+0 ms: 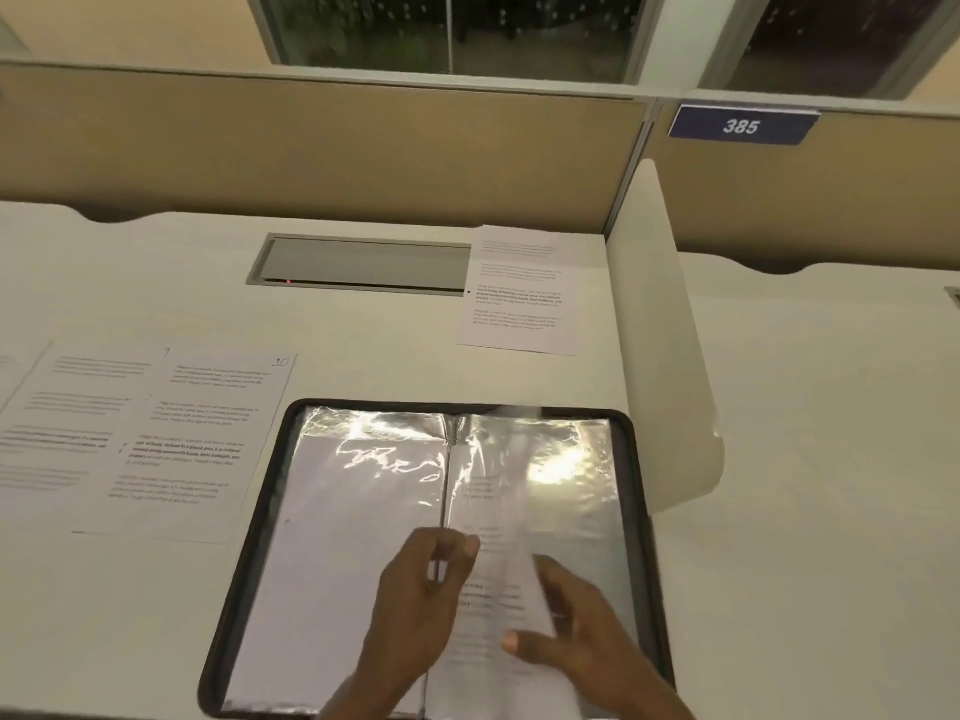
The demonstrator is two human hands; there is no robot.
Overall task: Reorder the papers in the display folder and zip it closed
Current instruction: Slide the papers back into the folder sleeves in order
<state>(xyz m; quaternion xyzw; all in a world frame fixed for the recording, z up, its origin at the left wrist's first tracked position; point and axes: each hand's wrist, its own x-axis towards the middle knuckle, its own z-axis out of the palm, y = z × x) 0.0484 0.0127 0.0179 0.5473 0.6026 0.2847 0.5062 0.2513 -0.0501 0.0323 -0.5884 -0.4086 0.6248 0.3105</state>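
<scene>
1. The folder (337, 537) is lying open on the white table (156, 615), close to the near edge, with its black zipped rim running round both shiny plastic pages.
2. A printed sheet (493, 589) is standing over the folder's right page, just right of the spine, blurred along its upper part.
3. The right hand (582, 631) is gripping that sheet at its lower right, with the thumb (511, 641) pressing on the front and the other fingers curling behind it.
4. The left hand (415, 589) is sitting at the spine, its fingers (441, 558) curling and the thumb tip touching the sheet's left edge. Whether they are pinching the sheet or a plastic sleeve, I cannot tell.
5. Loose papers (197, 439) are lying flat and overlapping on the table left of the folder, the top one touching the folder's far left corner and bearing a handwritten "20".
6. One more paper (519, 293) is lying farther back, its left edge overlapping a grey recessed panel (363, 265) in the table.
7. A white divider (660, 330) is standing upright just right of the folder.
8. A blue plate (742, 127) reading "385" is hanging on the beige partition behind.
</scene>
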